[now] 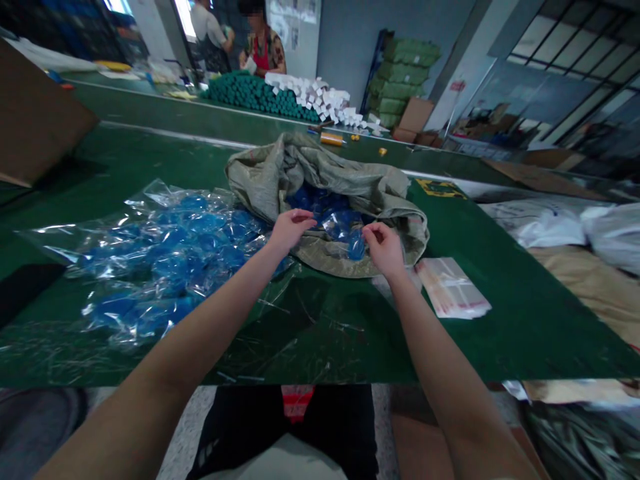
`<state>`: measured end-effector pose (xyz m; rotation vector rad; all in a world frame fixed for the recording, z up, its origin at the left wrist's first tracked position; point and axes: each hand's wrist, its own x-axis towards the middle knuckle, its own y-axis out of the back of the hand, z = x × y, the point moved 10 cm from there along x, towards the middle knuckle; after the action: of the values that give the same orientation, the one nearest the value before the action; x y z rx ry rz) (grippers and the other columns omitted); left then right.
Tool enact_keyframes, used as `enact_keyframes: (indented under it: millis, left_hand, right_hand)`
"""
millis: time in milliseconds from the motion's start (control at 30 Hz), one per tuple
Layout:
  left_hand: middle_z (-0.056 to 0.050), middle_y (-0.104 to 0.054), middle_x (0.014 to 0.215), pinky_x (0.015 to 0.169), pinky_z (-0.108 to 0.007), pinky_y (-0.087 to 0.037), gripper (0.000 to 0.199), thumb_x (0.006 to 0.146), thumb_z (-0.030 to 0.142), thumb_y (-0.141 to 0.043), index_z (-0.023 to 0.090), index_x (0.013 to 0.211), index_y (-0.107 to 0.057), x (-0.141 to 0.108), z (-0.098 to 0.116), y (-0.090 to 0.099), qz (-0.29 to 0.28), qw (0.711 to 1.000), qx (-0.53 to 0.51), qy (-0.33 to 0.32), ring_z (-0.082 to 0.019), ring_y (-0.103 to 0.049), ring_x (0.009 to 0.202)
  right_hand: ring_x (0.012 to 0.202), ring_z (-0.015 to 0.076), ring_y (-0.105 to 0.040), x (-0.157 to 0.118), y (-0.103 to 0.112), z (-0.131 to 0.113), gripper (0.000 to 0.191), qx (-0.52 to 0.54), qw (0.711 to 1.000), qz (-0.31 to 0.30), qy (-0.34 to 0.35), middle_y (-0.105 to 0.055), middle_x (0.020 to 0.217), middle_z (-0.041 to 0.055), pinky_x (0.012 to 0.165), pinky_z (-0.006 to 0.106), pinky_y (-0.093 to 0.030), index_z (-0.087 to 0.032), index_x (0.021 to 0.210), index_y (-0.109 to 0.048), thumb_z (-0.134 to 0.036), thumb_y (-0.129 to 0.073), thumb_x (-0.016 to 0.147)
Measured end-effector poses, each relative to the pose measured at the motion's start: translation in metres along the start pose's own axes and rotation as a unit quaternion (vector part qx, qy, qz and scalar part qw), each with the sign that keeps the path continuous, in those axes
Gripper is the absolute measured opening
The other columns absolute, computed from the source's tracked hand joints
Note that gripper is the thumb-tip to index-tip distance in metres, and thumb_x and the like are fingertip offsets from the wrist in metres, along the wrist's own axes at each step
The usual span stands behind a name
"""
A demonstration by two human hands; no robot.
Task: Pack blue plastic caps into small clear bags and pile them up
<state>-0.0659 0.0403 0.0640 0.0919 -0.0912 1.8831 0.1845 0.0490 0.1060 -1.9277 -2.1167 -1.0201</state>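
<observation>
An open grey-green woven sack (270, 175) lies on the green table, with dark blue pieces (315, 199) showing inside its mouth. My right hand (386, 248) is at the sack's front right edge, finger and thumb closed on a clear plastic bag with a blue piece (356, 245) in it. Over the sack's left front edge is my left hand (291, 230), its fingers loosely curled and a little apart, holding nothing that I can see. To the left spreads a heap of blue pieces in clear bags (185, 247). The exact kind of blue piece is unclear.
A stack of flat clear bags (453, 287) lies right of the sack. Behind are an orange roll (331, 139), green rods (260, 95) and white-ended rods (325, 97). A cardboard box (40, 113) stands left; two people work across the table.
</observation>
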Motion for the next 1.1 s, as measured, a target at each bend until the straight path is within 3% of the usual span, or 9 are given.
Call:
enact_keyframes:
  millis: [133, 267, 367, 500, 600, 767, 867, 1000, 1100]
  left_hand:
    - [-0.005, -0.072, 0.085, 0.061, -0.025, -0.048, 0.029, 0.064, 0.023, -0.077, 0.017, 0.089, -0.063, -0.038, -0.015, -0.038, -0.034, 0.994, -0.104, 0.025, -0.014, -0.063, 0.07]
    - [-0.004, -0.071, 0.085, 0.074, -0.031, -0.051, 0.031, 0.061, 0.02, -0.077, 0.017, 0.087, -0.059, -0.054, 0.0, -0.061, -0.033, 0.986, -0.163, -0.014, -0.017, -0.065, 0.081]
    - [-0.002, -0.07, 0.083, 0.08, -0.031, -0.05, 0.032, 0.059, 0.02, -0.078, 0.017, 0.084, -0.057, -0.05, 0.007, -0.063, -0.007, 0.983, -0.176, -0.044, -0.015, -0.065, 0.083]
    - [-0.001, -0.068, 0.078, 0.073, -0.029, -0.05, 0.032, 0.062, 0.022, -0.076, 0.018, 0.086, -0.056, -0.044, 0.015, -0.066, -0.003, 0.984, -0.175, -0.034, -0.015, -0.065, 0.077]
    - [0.0, -0.066, 0.076, 0.07, -0.028, -0.05, 0.03, 0.066, 0.02, -0.073, 0.019, 0.088, -0.053, -0.049, 0.04, -0.066, -0.01, 0.986, -0.154, -0.063, -0.015, -0.065, 0.076]
    - [0.0, -0.064, 0.079, 0.069, -0.025, -0.047, 0.025, 0.071, 0.02, -0.069, 0.02, 0.085, -0.048, -0.067, 0.085, -0.068, -0.025, 0.982, -0.086, -0.168, -0.014, -0.063, 0.08]
    - [0.001, -0.063, 0.079, 0.07, -0.025, -0.046, 0.024, 0.073, 0.019, -0.065, 0.021, 0.084, -0.043, -0.071, 0.085, -0.066, -0.006, 0.98, -0.083, -0.183, -0.012, -0.062, 0.077]
    - [0.003, -0.058, 0.076, 0.073, -0.025, -0.047, 0.026, 0.073, 0.016, -0.063, 0.022, 0.082, -0.039, -0.067, 0.068, -0.053, 0.053, 0.977, -0.105, -0.177, -0.011, -0.06, 0.076]
    - [0.002, -0.058, 0.077, 0.07, -0.024, -0.047, 0.027, 0.073, 0.019, -0.063, 0.022, 0.081, -0.038, -0.063, 0.058, -0.051, 0.045, 0.98, -0.111, -0.159, -0.012, -0.06, 0.076]
  right_hand:
    - [0.073, 0.0168, -0.058, -0.001, 0.018, -0.016, 0.022, -0.03, 0.998, 0.047, 0.008, -0.064, 0.08, 0.0046, 0.069, 0.03, -0.048, -0.018, 0.084, -0.062, -0.039, -0.054, 0.085]
    - [0.074, 0.0175, -0.059, -0.004, 0.032, -0.028, 0.024, -0.036, 0.996, 0.08, 0.003, -0.064, 0.08, 0.0053, 0.069, 0.03, -0.049, -0.017, 0.083, -0.062, -0.04, -0.055, 0.084]
    - [0.072, 0.0177, -0.059, -0.006, 0.039, -0.036, 0.024, -0.027, 0.995, 0.091, -0.004, -0.065, 0.08, 0.0057, 0.068, 0.031, -0.049, -0.017, 0.083, -0.062, -0.041, -0.056, 0.083]
    - [0.074, 0.0187, -0.06, -0.01, 0.049, -0.043, 0.024, 0.0, 0.993, 0.114, -0.012, -0.066, 0.081, 0.006, 0.072, 0.034, -0.05, -0.018, 0.082, -0.061, -0.043, -0.059, 0.081]
    - [0.079, 0.0195, -0.06, -0.014, 0.056, -0.051, 0.025, 0.023, 0.99, 0.14, 0.0, -0.065, 0.083, 0.006, 0.077, 0.035, -0.05, -0.019, 0.082, -0.061, -0.044, -0.057, 0.082]
    - [0.088, 0.0198, -0.059, -0.022, 0.055, -0.068, 0.024, 0.048, 0.987, 0.144, 0.043, -0.062, 0.089, 0.0062, 0.083, 0.035, -0.048, -0.02, 0.08, -0.059, -0.044, -0.056, 0.084]
    - [0.085, 0.0193, -0.058, -0.028, 0.052, -0.066, 0.024, 0.075, 0.984, 0.157, 0.031, -0.062, 0.087, 0.0057, 0.083, 0.036, -0.048, -0.02, 0.082, -0.058, -0.045, -0.055, 0.084]
    - [0.086, 0.0189, -0.058, -0.034, 0.051, -0.058, 0.024, 0.075, 0.983, 0.168, 0.014, -0.062, 0.088, 0.0063, 0.084, 0.035, -0.048, -0.02, 0.083, -0.057, -0.044, -0.055, 0.084]
    - [0.083, 0.018, -0.058, -0.038, 0.055, -0.055, 0.023, 0.054, 0.983, 0.178, 0.002, -0.061, 0.086, 0.0057, 0.081, 0.034, -0.048, -0.02, 0.083, -0.057, -0.043, -0.052, 0.085]
